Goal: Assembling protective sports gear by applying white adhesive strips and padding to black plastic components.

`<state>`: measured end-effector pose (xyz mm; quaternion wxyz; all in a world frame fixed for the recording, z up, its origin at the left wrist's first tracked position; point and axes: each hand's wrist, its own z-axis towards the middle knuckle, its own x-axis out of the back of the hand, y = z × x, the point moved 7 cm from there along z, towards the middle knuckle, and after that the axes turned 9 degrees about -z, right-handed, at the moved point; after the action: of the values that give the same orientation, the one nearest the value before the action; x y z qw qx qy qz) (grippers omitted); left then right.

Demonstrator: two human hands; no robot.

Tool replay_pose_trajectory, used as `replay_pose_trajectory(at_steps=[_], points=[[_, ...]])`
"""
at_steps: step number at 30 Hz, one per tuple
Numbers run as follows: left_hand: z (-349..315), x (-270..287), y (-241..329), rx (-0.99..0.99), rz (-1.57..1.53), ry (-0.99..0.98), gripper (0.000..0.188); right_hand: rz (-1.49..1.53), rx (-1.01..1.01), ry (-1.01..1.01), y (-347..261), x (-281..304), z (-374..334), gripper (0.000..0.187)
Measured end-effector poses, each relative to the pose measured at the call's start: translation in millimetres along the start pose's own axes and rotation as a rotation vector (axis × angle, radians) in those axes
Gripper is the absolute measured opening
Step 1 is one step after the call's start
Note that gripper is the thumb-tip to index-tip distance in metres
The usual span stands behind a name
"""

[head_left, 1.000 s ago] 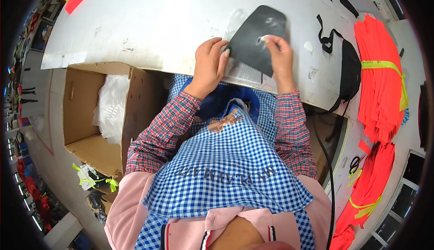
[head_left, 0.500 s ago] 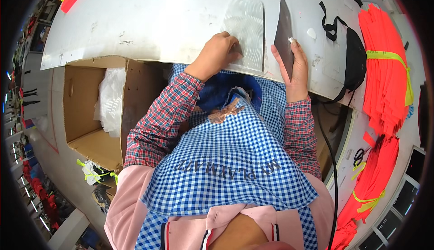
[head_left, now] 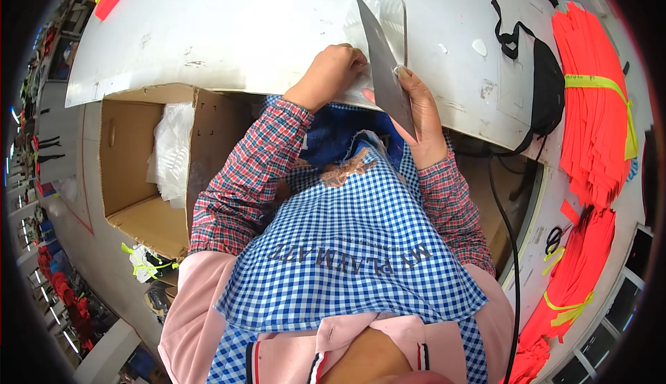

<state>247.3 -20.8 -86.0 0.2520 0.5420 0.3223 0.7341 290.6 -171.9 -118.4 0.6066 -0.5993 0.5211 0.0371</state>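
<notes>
At upper centre, a dark flat piece is held on edge by the right hand, apparently to free the clear bag; the bag is pinned to the desk by the clenched left hand.

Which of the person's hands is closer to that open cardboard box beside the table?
Left. The left hand rests on the table edge just right of the cardboard box; the right hand sits farther right, holding a dark flat piece.
</notes>
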Motion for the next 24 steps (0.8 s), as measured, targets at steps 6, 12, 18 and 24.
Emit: replay_pose_trajectory(at_steps=[6, 12, 18, 24], points=[[1, 2, 4, 0.038, 0.004, -0.019, 0.016, -0.036, 0.135, 0.117, -16, 7, -7, 0.022], [2, 0, -17, 0.126, -0.191, -0.083, 0.021, -0.063, 0.157, 0.215, -18, 30, -2, 0.022], [-7, -8, 35, -0.136, 0.027, -0.147, 0.039, -0.064, 0.139, 0.238, -18, 34, 1, 0.022], [-6, 9, 20, -0.008, 0.190, -0.019, 0.017, -0.009, 0.139, 0.230, -12, 33, 5, 0.020]])
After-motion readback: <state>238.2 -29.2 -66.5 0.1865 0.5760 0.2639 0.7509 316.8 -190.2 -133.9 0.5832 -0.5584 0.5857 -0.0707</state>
